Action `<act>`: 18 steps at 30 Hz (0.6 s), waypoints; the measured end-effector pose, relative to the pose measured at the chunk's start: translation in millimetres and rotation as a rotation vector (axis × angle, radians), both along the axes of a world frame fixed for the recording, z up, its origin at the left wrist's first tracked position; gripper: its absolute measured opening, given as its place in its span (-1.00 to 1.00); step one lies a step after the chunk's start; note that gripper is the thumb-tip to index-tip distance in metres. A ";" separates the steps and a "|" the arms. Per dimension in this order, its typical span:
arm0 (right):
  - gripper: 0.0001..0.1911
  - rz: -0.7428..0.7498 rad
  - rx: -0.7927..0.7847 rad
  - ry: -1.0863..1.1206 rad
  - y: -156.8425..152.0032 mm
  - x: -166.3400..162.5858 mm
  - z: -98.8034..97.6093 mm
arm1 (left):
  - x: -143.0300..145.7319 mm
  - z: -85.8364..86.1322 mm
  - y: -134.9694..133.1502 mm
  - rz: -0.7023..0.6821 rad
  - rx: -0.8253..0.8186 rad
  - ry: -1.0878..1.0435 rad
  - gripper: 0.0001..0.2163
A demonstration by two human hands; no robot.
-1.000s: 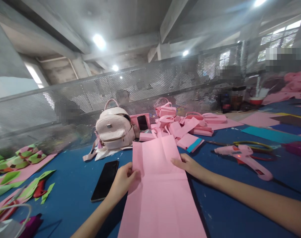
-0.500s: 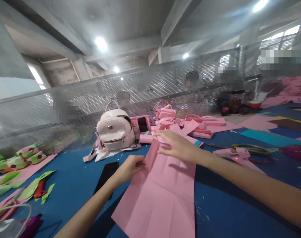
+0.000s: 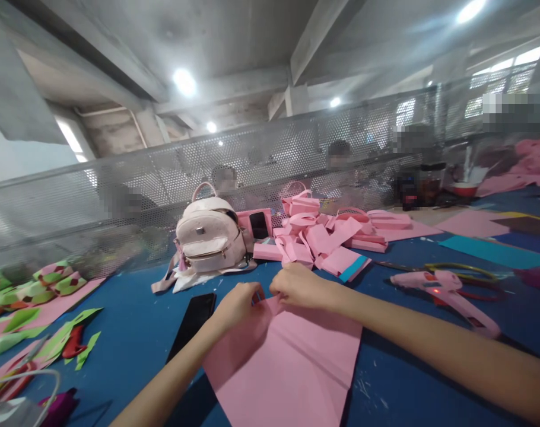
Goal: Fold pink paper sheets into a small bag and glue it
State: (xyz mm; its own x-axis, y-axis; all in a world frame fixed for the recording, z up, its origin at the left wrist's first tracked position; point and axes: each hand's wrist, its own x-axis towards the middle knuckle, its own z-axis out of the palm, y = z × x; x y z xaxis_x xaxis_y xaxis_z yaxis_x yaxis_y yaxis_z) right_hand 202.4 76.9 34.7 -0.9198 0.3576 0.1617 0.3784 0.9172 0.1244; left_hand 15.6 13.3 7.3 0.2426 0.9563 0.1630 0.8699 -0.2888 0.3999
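A creased pink paper sheet (image 3: 292, 362) lies on the blue table (image 3: 132, 332) in front of me. My left hand (image 3: 237, 305) pinches the sheet's far edge, fingers closed on it. My right hand (image 3: 297, 284) is closed on the same far edge right beside the left, the two hands almost touching. A black phone (image 3: 192, 323) lies flat just left of my left forearm.
A pale pink backpack (image 3: 210, 237) stands behind, next to a heap of folded pink paper bags (image 3: 323, 234). A pink glue gun (image 3: 443, 290) lies to the right. Green and pink scraps (image 3: 43, 332) cover the left. A perforated metal screen (image 3: 252, 160) backs the table; people sit behind it.
The far part of the sheet has been folded toward me. My right hand came back from the far edge and closed on the paper beside the left hand.
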 end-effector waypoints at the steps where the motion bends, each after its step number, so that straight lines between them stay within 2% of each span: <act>1: -0.87 -0.004 -0.009 -0.003 0.2 0.6 -1.8 | -2.4 -1.5 -2.3 0.026 -0.005 0.015 -0.84; 5: -0.88 -0.005 -0.043 -0.035 -1.0 1.8 -8.3 | -3.9 -4.3 -13.1 0.104 -0.004 0.084 -0.88; 10: -0.81 -0.023 -0.072 -0.104 -8.3 -0.2 -10.8 | 11.5 0.0 -22.5 0.193 0.040 0.210 -0.87; 18: -0.87 -0.063 -0.184 -0.205 -21.0 15.3 -1.1 | 25.1 4.1 -30.7 0.159 0.038 0.387 -0.85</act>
State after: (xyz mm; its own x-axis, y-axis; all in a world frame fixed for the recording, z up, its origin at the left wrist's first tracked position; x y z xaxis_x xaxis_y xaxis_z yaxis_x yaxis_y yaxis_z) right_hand 217.7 55.9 33.6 -0.9016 0.4213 -0.0984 0.4197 0.9069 0.0375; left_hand 40.7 -17.3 11.5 0.1430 0.9819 0.1242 0.9887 -0.1474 0.0269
